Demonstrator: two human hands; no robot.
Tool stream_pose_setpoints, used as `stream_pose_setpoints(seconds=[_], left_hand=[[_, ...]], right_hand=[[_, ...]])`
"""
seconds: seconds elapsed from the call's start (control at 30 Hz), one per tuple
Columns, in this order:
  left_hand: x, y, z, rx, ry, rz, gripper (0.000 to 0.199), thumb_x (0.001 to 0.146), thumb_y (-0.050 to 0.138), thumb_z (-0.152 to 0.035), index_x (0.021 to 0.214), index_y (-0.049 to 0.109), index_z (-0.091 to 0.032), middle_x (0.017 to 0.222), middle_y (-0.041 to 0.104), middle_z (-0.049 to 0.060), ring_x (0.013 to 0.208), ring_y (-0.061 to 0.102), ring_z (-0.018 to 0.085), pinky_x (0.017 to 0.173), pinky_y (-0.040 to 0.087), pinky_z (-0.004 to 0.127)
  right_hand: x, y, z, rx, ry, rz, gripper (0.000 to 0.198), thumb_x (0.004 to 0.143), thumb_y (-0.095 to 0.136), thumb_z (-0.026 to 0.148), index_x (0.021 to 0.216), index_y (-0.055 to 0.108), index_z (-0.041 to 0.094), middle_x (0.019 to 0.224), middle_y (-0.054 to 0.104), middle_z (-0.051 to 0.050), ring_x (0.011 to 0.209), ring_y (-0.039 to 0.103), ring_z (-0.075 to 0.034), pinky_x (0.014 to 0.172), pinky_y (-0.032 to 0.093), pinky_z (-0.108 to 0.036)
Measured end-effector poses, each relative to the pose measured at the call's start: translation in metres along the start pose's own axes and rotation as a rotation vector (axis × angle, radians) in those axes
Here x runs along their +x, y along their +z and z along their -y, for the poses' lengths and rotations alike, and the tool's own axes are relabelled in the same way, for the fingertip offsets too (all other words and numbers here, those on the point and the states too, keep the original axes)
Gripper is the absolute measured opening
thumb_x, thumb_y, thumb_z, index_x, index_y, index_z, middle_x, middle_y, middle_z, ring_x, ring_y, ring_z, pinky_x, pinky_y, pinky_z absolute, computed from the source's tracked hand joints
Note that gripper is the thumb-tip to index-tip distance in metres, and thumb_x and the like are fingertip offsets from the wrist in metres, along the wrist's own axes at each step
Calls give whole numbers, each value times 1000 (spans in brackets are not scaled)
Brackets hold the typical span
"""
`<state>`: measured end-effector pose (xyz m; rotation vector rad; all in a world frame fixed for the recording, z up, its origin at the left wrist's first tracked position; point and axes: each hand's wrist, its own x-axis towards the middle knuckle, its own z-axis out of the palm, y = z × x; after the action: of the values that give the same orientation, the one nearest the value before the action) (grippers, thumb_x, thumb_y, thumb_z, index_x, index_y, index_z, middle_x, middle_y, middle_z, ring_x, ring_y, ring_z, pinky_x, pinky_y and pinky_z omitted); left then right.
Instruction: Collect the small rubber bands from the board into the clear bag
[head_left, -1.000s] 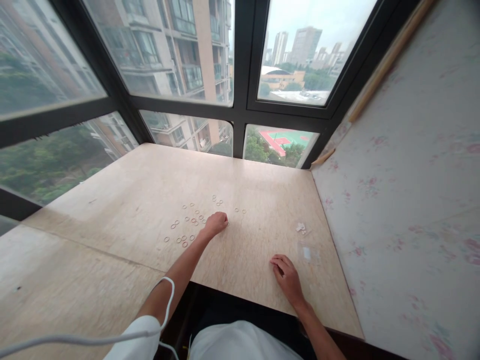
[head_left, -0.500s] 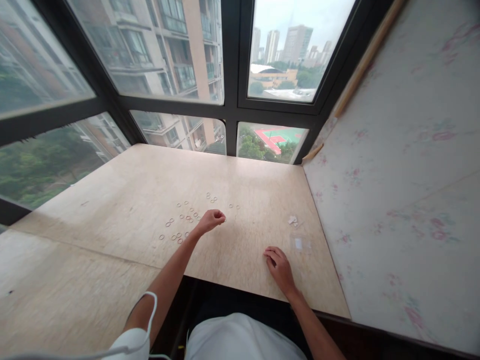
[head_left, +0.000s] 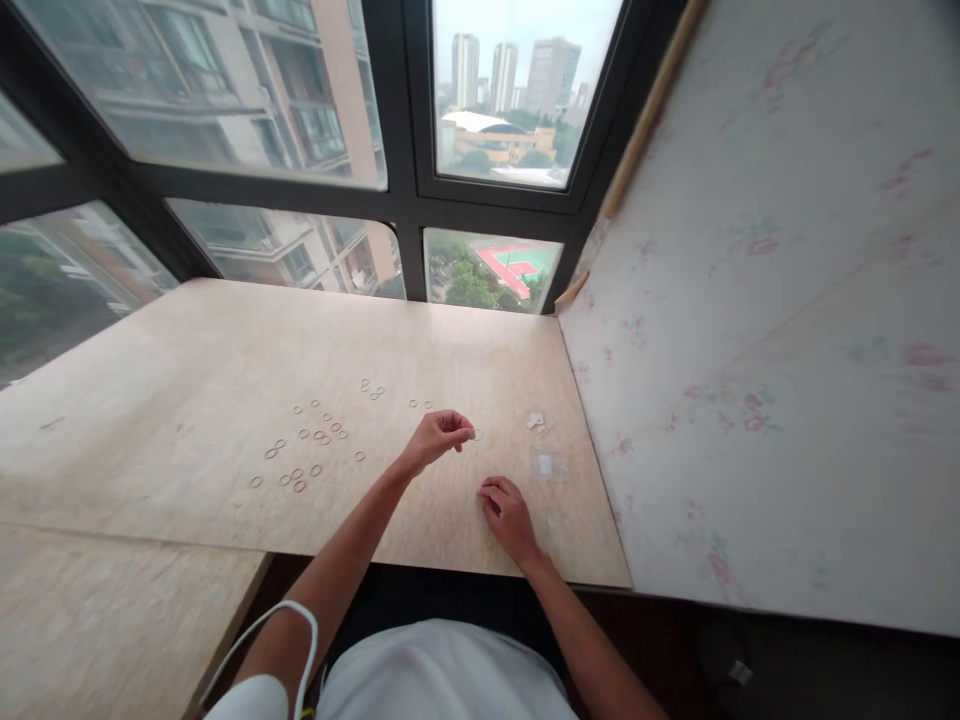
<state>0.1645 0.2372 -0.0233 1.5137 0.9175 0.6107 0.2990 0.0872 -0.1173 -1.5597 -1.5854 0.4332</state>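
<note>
My left hand (head_left: 441, 438) hovers above the tabletop with thumb and forefinger pinched together. A small thin ring (head_left: 478, 435) shows at its fingertips. To its left, several similar small rings (head_left: 320, 436) lie scattered on the tabletop, some touching or overlapping in pairs. Two more rings (head_left: 413, 404) lie just beyond the left hand. My right hand (head_left: 510, 515) rests on the tabletop near the front edge, its fingers loosely bent and the thumb a little apart. I see nothing in it.
Right of my hands lies a clear plastic packet (head_left: 549, 465) with a white label. Small white pieces (head_left: 535, 422) lie beyond it. The beige tabletop (head_left: 225, 350) meets dark-framed windows at the back and a flowered wall (head_left: 712, 400) on the right. A white cable (head_left: 313, 640) loops by my left arm.
My left hand has moved right with the ring, away from the scattered rings and closer to the right hand. The camera view has turned to the right.
</note>
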Motion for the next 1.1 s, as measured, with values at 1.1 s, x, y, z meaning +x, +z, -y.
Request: stream_pose_setpoints(seconds=[1.1], left_hand=[[8, 54, 68, 359, 159, -67, 14, 80, 56, -25, 88, 65, -18, 80, 68, 2, 65, 60, 12, 64, 47, 23]], right_hand=[[3, -4, -4, 118, 69, 24, 26, 78, 47, 6, 87, 66, 21, 94, 63, -5, 92, 57, -19, 85, 46, -33]])
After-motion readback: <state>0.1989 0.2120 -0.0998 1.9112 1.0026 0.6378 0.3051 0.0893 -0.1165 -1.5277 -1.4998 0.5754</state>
